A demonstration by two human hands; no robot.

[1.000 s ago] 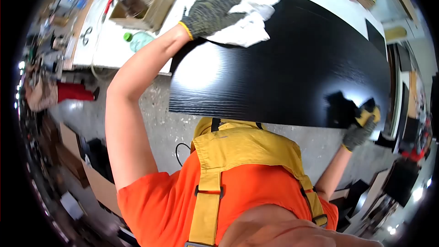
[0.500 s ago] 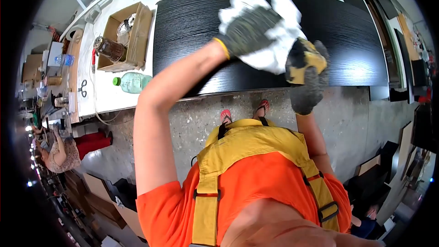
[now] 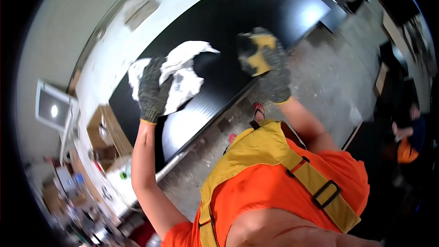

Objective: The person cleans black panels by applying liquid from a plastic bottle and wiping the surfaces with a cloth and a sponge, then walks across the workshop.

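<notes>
My left hand (image 3: 153,91), in a dark knitted glove with a yellow cuff, presses a crumpled white cloth (image 3: 183,75) on the left part of a glossy black panel (image 3: 219,20). Cloth shows on both sides of the glove. To the right, my right hand (image 3: 276,80), gloved alike, grips a yellow and black pad (image 3: 263,48) by the panel's near edge. Blur hides the pad's exact shape, and I cannot tell whether it touches the panel.
Beneath the panel is a white table (image 3: 160,11). At its left stand a cardboard box (image 3: 120,130) with items inside, a green-capped bottle (image 3: 124,174) and scissors (image 3: 107,194). A framed screen (image 3: 54,105) is farther left. Another person (image 3: 414,130) is at the far right.
The view has tilted and turned. Close together half a second ago, my hands are now apart: the left one is with the cloth near the panel's left end, the right one still has the pad.
</notes>
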